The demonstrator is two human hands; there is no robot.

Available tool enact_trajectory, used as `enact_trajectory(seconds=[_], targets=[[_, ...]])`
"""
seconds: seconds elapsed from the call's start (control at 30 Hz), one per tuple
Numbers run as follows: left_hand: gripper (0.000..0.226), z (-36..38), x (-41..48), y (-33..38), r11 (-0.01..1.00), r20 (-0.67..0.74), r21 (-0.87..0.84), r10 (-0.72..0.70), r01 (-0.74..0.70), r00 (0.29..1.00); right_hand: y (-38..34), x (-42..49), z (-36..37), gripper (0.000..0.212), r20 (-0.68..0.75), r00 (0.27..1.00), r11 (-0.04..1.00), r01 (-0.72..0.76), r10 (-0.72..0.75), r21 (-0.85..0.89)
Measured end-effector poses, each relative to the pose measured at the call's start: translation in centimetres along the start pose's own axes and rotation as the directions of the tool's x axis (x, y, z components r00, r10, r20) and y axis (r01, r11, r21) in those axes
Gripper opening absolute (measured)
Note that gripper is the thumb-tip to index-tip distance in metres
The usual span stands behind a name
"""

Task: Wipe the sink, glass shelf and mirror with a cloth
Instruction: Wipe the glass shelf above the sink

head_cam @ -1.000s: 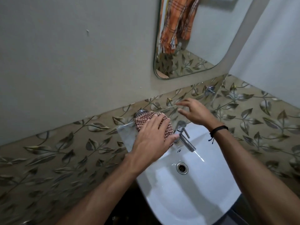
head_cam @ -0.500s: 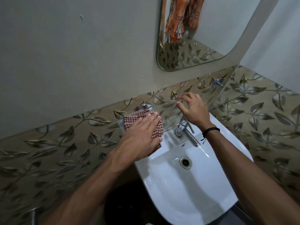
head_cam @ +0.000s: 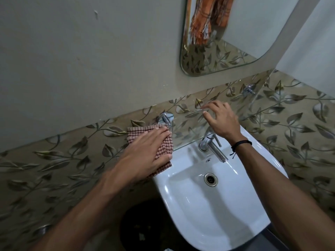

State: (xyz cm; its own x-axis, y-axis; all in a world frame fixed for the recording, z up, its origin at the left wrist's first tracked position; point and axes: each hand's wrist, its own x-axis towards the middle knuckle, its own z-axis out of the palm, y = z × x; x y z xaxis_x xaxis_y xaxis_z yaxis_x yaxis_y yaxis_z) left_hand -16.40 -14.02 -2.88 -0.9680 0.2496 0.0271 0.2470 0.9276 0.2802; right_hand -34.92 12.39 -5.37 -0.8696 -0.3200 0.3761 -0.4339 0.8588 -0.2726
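Since a second ago the left hand has slid the cloth from near the tap toward the left end of the glass shelf, and the right hand has shifted a little toward the shelf's back edge.

There is one mirror on the wall above, one white sink below, one glass shelf between them, one checked cloth, one tap, one drain, and two chrome shelf brackets, the left bracket just beyond the cloth and the right bracket near the shelf's far right end.

The left hand lies flat, fingers stretched, pressing the cloth onto the shelf's left end; the cloth's lower corner hangs over the sink's back left rim. The right hand is spread, fingertips touching the shelf near its middle, gripping nothing, and it covers part of the shelf above the tap. A black wristband sits on the right wrist. An orange fringed towel shows in the mirror.
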Motion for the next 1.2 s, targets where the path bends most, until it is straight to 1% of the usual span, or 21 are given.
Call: enact_trajectory(seconds=[0.1, 0.23, 0.4, 0.47, 0.53, 0.63, 0.73, 0.87, 0.97, 1.1, 1.17, 1.2], targets=[[0.074, 0.1, 0.2, 0.0, 1.000, 0.000, 0.011, 0.000, 0.000, 1.000, -0.3, 0.1, 0.2, 0.038, 0.008, 1.000, 1.000, -0.012, 0.012, -0.028], [0.073, 0.3, 2.6, 1.3, 0.997, -0.001, 0.055, 0.058, -0.058, 0.998, -0.4, 0.1, 0.0, 0.035, 0.006, 1.000, 1.000, -0.019, 0.019, -0.023], [0.076, 0.2, 3.9, 1.7, 0.995, 0.020, 0.047, 0.085, -0.086, 0.996, -0.4, 0.2, -0.1, 0.030, 0.048, 0.999, 1.000, -0.009, 0.010, -0.023], [0.076, 0.3, 2.9, 1.1, 0.997, -0.008, 0.036, 0.066, -0.066, 0.998, -0.4, 0.3, -0.3, 0.031, 0.070, 0.997, 1.000, -0.010, 0.011, -0.015], [0.076, 0.4, 1.1, 0.3, 1.000, -0.021, 0.012, 0.010, -0.009, 1.000, -0.4, 0.3, -0.3, 0.032, 0.086, 0.996, 1.000, -0.015, 0.016, -0.017], [0.074, 0.2, -1.1, -0.8, 0.996, 0.003, -0.041, -0.080, 0.080, 0.997, -0.8, 0.3, -0.4, 0.033, 0.086, 0.996, 0.999, -0.025, 0.026, -0.021], [0.074, 0.1, -1.0, -0.7, 0.996, -0.010, -0.052, -0.074, 0.074, 0.997, -1.5, 0.2, -0.5, 0.032, 0.078, 0.996, 0.999, -0.041, 0.042, -0.009], [0.072, -0.1, 1.7, 0.3, 0.997, 0.005, 0.014, -0.082, 0.082, 0.997, -2.0, 0.2, -0.7, 0.034, 0.073, 0.995, 0.997, -0.069, 0.067, 0.022], [0.070, 0.1, 3.0, 1.0, 0.995, 0.022, 0.034, -0.096, 0.095, 0.995, -2.3, 0.3, -0.7, 0.035, 0.070, 0.993, 0.995, -0.094, 0.092, 0.029], [0.066, 0.8, 2.0, 0.4, 0.996, -0.044, 0.036, -0.076, 0.078, 0.996, -2.3, 0.2, -0.5, 0.031, 0.058, 0.993, 0.993, -0.106, 0.104, 0.043], [0.062, 1.6, 0.9, -0.1, 0.997, -0.138, -0.025, -0.078, 0.075, 0.987, -2.3, 0.2, -0.4, 0.030, 0.035, 0.993, 0.993, -0.118, 0.117, 0.032], [0.059, 2.2, 0.3, 0.0, 0.994, -0.231, -0.082, -0.088, 0.071, 0.969, -2.3, 0.2, -0.3, 0.030, 0.025, 0.992, 0.992, -0.124, 0.123, 0.024]])
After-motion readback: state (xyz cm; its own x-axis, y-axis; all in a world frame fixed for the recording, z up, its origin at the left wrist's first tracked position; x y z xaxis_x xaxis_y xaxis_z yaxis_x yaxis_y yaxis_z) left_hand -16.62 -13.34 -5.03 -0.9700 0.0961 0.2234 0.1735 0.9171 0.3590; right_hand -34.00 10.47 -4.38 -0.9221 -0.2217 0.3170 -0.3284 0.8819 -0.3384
